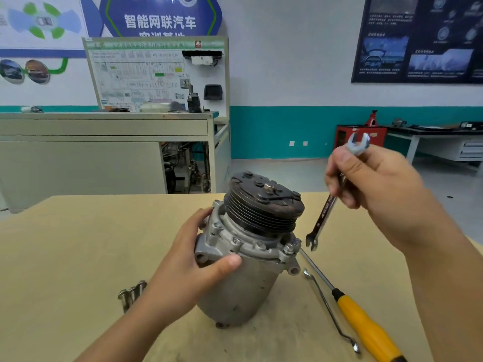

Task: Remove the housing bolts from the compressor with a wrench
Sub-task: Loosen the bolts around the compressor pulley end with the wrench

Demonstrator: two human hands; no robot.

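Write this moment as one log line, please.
left hand: grips compressor | right hand: holds open-end wrench aloft | loose bolts: on table

- The left hand (193,259) covers the left flank of the compressor (243,288).
- Left of the compressor, the bolts (132,293) lie partly behind the left wrist; their count cannot be told.
- Right of the compressor, the middle of the wrench (324,215) is hidden inside the fingers of the right hand (376,184); its shaft lettering is too small to read.
- Right of the compressor, the screwdriver (366,325) loses its tip behind the flange, and the bottom edge cuts its handle.
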